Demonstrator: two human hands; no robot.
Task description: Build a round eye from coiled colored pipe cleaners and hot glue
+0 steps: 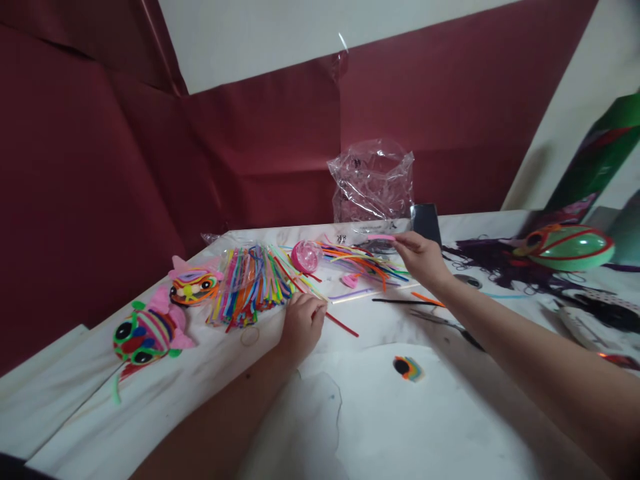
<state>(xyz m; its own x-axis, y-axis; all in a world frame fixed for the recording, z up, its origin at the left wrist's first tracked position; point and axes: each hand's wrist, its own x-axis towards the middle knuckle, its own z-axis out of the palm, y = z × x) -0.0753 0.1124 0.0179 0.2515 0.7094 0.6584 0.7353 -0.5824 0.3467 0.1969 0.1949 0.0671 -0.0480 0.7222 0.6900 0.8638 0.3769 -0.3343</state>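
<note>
My right hand [420, 260] reaches toward the back of the table, thumb and fingers pinching a short pink pipe cleaner [381, 237]. Beside a bundle of many-coloured pipe cleaners [255, 283], my left hand [305, 323] rests low on the table with its fingers curled. A red pipe cleaner [343, 325] sticks out past its fingertips; whether the fingers grip it is hidden. Loose pipe cleaners [367, 261] spread between the hands, near a pink bowl-like cup [306, 257] and a small pink piece [350, 280]. On white paper in front lies a small rainbow piece with a black dot [408, 368].
Two decorated fish-like figures [145, 333] [195, 285] stand at left. A clear plastic bag [373, 180] and dark phone [425, 223] are at the back. Scissors [447, 322] lie under my right forearm. A green balloon [570, 248] and purple strands [485, 260] are at right.
</note>
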